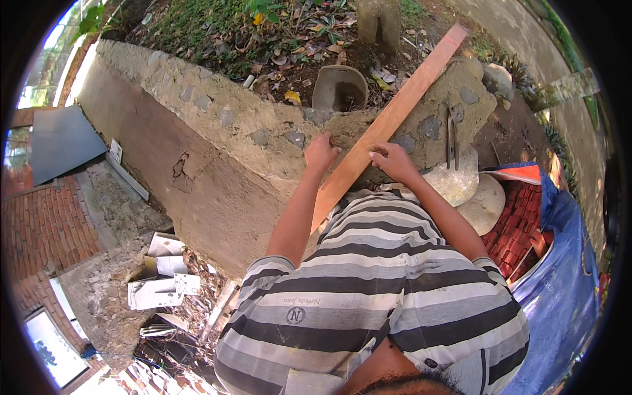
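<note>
One long, reddish-brown wooden plank (403, 99) slants up-right; right hand (396, 163) nearer, fingers narrow at its edge; left hand (320, 153) just beside, fingers curled; both grips unclear.

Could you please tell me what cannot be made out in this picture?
Wooden plank, near end: head view, hidden behind the left forearm and striped shirt.
Left hand, any contact with the plank: head view, hidden by its own fingers.
Red tiles, full extent: head view, covered by the blue tarp.
White scraps, lower left: head view, cut off by the lower edge.
</note>
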A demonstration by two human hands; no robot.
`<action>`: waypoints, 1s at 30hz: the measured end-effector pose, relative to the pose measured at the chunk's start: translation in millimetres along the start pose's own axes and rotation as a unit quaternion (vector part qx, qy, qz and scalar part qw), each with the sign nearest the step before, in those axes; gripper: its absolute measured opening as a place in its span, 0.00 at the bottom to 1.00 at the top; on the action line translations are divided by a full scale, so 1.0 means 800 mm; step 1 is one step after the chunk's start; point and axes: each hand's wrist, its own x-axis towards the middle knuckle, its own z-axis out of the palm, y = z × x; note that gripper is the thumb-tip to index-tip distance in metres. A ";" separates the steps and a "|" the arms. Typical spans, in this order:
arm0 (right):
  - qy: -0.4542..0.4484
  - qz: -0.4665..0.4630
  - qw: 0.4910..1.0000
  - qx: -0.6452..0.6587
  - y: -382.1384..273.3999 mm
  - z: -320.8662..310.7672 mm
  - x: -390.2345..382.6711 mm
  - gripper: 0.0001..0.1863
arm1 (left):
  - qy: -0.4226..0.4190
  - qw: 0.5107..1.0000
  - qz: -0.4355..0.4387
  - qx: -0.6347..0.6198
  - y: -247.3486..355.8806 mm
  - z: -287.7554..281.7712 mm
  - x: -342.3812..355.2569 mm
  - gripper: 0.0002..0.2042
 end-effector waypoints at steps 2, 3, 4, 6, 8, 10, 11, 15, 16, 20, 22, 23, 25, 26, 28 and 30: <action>0.001 -0.011 1.000 0.004 0.003 0.007 0.005 0.20 | -0.004 0.999 0.027 0.028 0.001 0.003 -0.001 0.14; 0.002 -0.022 1.000 0.003 0.004 0.011 0.007 0.21 | -0.008 0.998 0.040 0.041 0.001 0.005 -0.002 0.14; 0.000 -0.024 1.000 0.007 0.006 0.014 0.007 0.21 | -0.009 0.997 0.048 0.057 0.001 0.007 -0.004 0.12; 0.005 -0.037 0.999 0.007 0.010 0.019 0.008 0.21 | -0.015 0.994 0.065 0.085 0.000 0.012 -0.005 0.10; -0.001 -0.029 0.999 0.015 0.013 0.019 0.007 0.21 | -0.022 0.995 0.063 0.077 -0.001 0.015 -0.006 0.11; -0.015 -0.008 1.000 0.024 0.014 0.017 0.006 0.21 | -0.024 0.996 0.052 0.064 -0.002 0.012 -0.006 0.12; -0.009 -0.010 1.000 0.025 0.013 0.016 0.006 0.21 | -0.021 0.997 0.043 0.054 -0.001 0.008 -0.005 0.12; 0.016 -0.019 0.999 0.036 0.003 0.008 0.005 0.21 | 0.001 1.000 0.009 -0.022 0.011 -0.024 -0.006 0.13; 0.021 -0.016 0.999 0.041 -0.002 0.006 0.006 0.21 | 0.015 0.998 0.027 -0.062 0.017 -0.035 -0.008 0.12; 0.022 0.045 0.977 0.206 -0.033 -0.004 0.015 0.21 | 0.031 0.979 0.055 -0.194 0.047 -0.074 -0.022 0.11; 0.024 0.034 0.956 0.290 -0.052 -0.009 0.023 0.20 | 0.026 0.970 0.058 -0.234 0.062 -0.088 -0.029 0.10; 0.033 0.024 0.954 0.296 -0.060 -0.011 0.028 0.20 | 0.022 0.967 0.061 -0.246 0.070 -0.091 -0.032 0.10; 0.041 -0.022 0.942 0.331 -0.074 -0.014 0.036 0.19 | 0.006 0.964 0.065 -0.258 0.081 -0.096 -0.037 0.09; 0.046 -0.013 0.944 0.326 -0.079 -0.015 0.041 0.18 | -0.006 0.964 0.066 -0.258 0.085 -0.096 -0.038 0.09; 0.042 -0.042 0.941 0.333 -0.083 -0.019 0.050 0.16 | -0.018 0.964 0.076 -0.255 0.091 -0.095 -0.040 0.09; 0.034 -0.036 0.943 0.330 -0.082 -0.024 0.055 0.14 | -0.014 0.965 0.087 -0.248 0.091 -0.092 -0.042 0.09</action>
